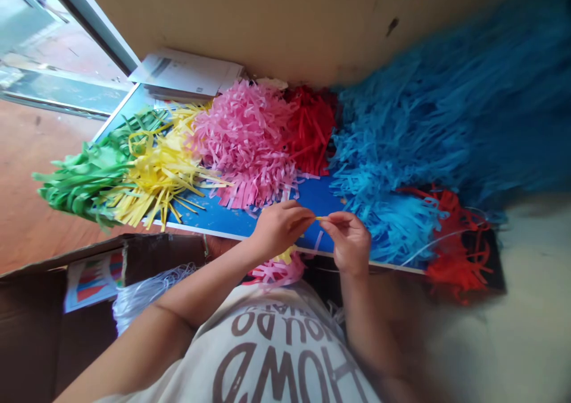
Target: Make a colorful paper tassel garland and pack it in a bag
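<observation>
Head view, the only one.

Your hands: left hand (285, 222) and right hand (350, 236), held close together above the near edge of the table, thumb and fingertips of each pinched on a small yellow strip (319, 218) stretched between them.

On the blue table (321, 192), left to right: green fringe (84, 177), overhanging the end; yellow fringe (156, 180); pink fringe (254, 135); dark red fringe (312, 126), against the pink; a large blue fringe (401, 141), blurred toward the right; bright red fringe (459, 266), at the right end. A stack of papers (191, 73) lies behind, by the wall.

Nearest your body: a pink-and-yellow bunch (276, 270), below your hands, partly hidden. Left of you: a cardboard box (31, 320), a printed sheet (89, 281) and a hank of white string (147, 293).

Progress, as judged: cutting into strips looks done, and the colours are largely sorted into heaps. Your work on the yellow strip appears unfinished. With the heaps this full, much seems left. Whether the bunch near your body is complete, you cannot tell from here.
</observation>
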Action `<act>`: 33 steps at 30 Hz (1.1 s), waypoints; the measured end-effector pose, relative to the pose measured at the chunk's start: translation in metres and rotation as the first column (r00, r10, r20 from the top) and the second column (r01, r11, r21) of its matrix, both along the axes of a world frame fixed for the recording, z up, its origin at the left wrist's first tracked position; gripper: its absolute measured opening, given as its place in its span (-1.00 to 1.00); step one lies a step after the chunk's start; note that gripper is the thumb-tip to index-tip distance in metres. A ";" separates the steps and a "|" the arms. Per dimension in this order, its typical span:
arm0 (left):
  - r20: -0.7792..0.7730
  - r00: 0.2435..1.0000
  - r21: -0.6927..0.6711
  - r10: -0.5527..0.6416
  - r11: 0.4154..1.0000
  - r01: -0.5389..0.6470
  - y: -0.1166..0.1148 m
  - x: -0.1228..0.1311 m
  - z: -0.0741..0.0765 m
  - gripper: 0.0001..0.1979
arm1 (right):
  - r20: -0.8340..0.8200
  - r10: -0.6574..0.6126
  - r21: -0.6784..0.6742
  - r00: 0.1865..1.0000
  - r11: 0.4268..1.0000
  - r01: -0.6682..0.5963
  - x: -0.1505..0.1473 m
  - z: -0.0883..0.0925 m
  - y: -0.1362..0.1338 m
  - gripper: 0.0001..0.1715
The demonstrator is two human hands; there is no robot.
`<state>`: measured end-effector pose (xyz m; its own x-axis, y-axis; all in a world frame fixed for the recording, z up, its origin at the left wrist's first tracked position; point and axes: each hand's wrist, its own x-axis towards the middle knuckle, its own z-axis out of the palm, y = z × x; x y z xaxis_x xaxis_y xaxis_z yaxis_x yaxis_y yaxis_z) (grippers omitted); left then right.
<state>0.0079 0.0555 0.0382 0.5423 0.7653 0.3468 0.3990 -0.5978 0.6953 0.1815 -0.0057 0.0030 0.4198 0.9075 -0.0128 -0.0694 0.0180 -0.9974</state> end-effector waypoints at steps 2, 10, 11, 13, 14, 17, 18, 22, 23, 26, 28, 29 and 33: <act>-0.056 0.998 0.083 -0.037 0.996 0.041 0.001 -0.002 0.001 -0.74 | 0.079 -0.001 0.028 0.997 1.000 -0.001 0.001 0.003 -0.002 -0.75; -0.113 0.987 0.111 -0.112 0.986 0.124 0.003 -0.004 0.002 -0.75 | 0.403 0.192 0.101 0.895 0.962 -0.252 0.010 0.010 -0.004 -0.94; -0.096 0.992 0.088 -0.086 0.992 0.095 0.001 -0.003 0.001 -0.77 | 0.389 0.183 0.093 0.903 0.967 -0.236 0.010 0.010 -0.004 -0.94; -0.050 0.998 0.021 -0.034 0.999 0.036 -0.001 -0.002 0.000 -0.82 | 0.367 0.153 0.079 0.918 0.978 -0.194 0.009 0.009 -0.004 -0.91; -0.029 0.999 -0.018 -0.023 1.000 0.023 -0.002 -0.001 0.000 -0.84 | 0.356 0.144 0.078 0.923 0.980 -0.183 0.008 0.009 -0.004 -0.89; 0.021 0.998 -0.107 -0.067 0.992 0.069 -0.003 -0.001 0.000 -0.92 | 0.320 0.151 0.087 0.935 0.978 -0.187 0.005 0.007 -0.004 -0.89; 0.042 0.995 -0.129 -0.086 0.988 0.091 -0.002 -0.001 0.000 -0.94 | 0.303 0.164 0.078 0.939 0.978 -0.195 0.004 0.007 -0.003 -0.88; 0.126 0.982 -0.209 -0.142 0.964 0.166 0.003 -0.002 0.001 -0.93 | 0.187 0.183 0.023 0.965 0.981 -0.191 0.006 0.005 -0.001 -0.75; 0.117 0.982 -0.194 -0.149 0.966 0.170 0.004 -0.003 0.001 -0.90 | 0.182 0.164 0.020 0.969 0.985 -0.171 0.007 0.005 -0.001 -0.74; 0.038 0.986 -0.033 -0.165 0.985 0.166 0.007 -0.002 0.001 -0.81 | 0.294 0.107 0.031 0.950 0.992 -0.121 0.007 0.006 -0.003 -0.81; 0.007 0.985 0.047 -0.172 0.984 0.172 0.009 -0.001 0.002 -0.80 | 0.367 0.078 0.046 0.927 0.994 -0.101 0.006 0.007 -0.006 -0.85; 0.006 0.984 0.063 -0.176 0.982 0.176 0.009 -0.001 0.002 -0.80 | 0.379 0.060 0.056 0.923 0.995 -0.088 0.005 0.007 -0.007 -0.85; 0.023 0.990 0.167 -0.136 0.977 0.131 0.010 0.001 0.001 -0.83 | 0.357 0.007 0.066 0.934 0.997 -0.033 0.004 0.004 -0.011 -0.81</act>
